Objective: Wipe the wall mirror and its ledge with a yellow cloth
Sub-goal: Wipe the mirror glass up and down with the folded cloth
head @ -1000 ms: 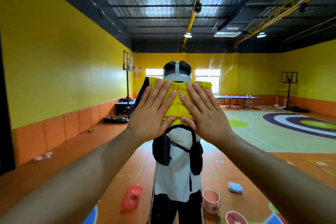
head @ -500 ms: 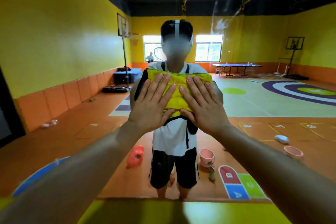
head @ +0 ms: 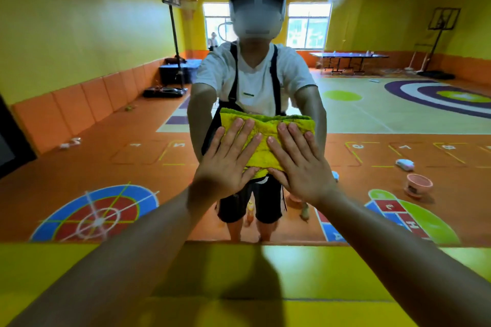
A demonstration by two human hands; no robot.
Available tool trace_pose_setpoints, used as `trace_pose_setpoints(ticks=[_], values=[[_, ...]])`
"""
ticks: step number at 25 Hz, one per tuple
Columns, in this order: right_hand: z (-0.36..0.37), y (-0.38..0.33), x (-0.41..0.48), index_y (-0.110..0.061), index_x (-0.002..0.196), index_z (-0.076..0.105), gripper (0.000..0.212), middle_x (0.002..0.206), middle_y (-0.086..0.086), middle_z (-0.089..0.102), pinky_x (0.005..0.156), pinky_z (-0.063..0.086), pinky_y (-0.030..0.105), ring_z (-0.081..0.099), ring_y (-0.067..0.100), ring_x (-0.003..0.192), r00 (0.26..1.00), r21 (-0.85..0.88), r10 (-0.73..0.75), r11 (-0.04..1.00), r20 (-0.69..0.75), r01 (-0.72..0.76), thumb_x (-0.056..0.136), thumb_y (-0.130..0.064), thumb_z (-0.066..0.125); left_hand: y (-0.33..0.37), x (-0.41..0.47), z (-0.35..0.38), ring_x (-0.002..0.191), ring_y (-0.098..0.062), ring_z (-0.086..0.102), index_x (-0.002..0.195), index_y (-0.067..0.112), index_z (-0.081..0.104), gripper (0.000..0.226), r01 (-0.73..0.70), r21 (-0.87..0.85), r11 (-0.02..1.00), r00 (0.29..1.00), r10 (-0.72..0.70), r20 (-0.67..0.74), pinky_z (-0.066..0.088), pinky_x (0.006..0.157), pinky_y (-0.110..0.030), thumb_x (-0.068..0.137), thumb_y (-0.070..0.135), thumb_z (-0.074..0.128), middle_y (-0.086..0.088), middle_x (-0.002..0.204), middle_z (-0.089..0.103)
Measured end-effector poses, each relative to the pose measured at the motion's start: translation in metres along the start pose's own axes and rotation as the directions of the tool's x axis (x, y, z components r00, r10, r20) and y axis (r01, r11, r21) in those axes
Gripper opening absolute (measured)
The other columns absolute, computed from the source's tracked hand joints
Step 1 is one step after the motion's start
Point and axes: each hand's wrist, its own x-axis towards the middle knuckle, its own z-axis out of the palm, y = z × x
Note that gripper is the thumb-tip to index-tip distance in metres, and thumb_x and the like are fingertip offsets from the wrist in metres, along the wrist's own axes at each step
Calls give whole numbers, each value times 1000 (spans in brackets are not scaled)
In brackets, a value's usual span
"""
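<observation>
left hand (head: 228,164) – right hand (head: 299,164) | flat, fingers spread | pressing yellow cloth (head: 265,135) on mirror (head: 79,61)

The cloth (head: 265,138) lay flat on the mirror (head: 79,61), above the ledge (head: 79,273). The left hand (head: 228,164) and right hand (head: 300,167) pressed on it, side by side.

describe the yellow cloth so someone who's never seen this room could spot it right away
Start at the big wall mirror filling the view above the yellow-green ledge. At its centre, the left hand and right hand press flat on a folded yellow cloth against the glass. It is the only fuzzy, bright yellow thing under the palms; the ledge below is smooth and bare.
</observation>
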Motion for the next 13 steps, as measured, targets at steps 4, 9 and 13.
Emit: trace_pose_setpoints(ticks=[4,9,13], values=[[15,-19,-37,-17,162,27,71,170,12,15,128,11,49,19,31,157,999,16,-16,1000,41,16,102,-47,53,20,-34,13,157,-34,14,160,14,31,73,10,-44,999,1000,-10,7,12,127,-52,102,53,53,-15,166,21],[33,-47,-91,-18,162,27,72,171,11,11,128,9,46,15,29,158,991,12,-45,999,127,44,102,-48,54,42,-90,33,158,-32,13,163,15,22,82,-26,-41,999,998,28,55,11,128,-50,99,52,57,-11,171,12],[51,-67,-128,-20,162,26,72,172,10,9,129,5,45,10,28,158,989,9,-52,999,142,52,100,-46,51,63,-129,48,159,-31,10,164,15,18,84,-27,-9,1000,997,28,77,7,128,-48,99,56,52,-11,172,7]])
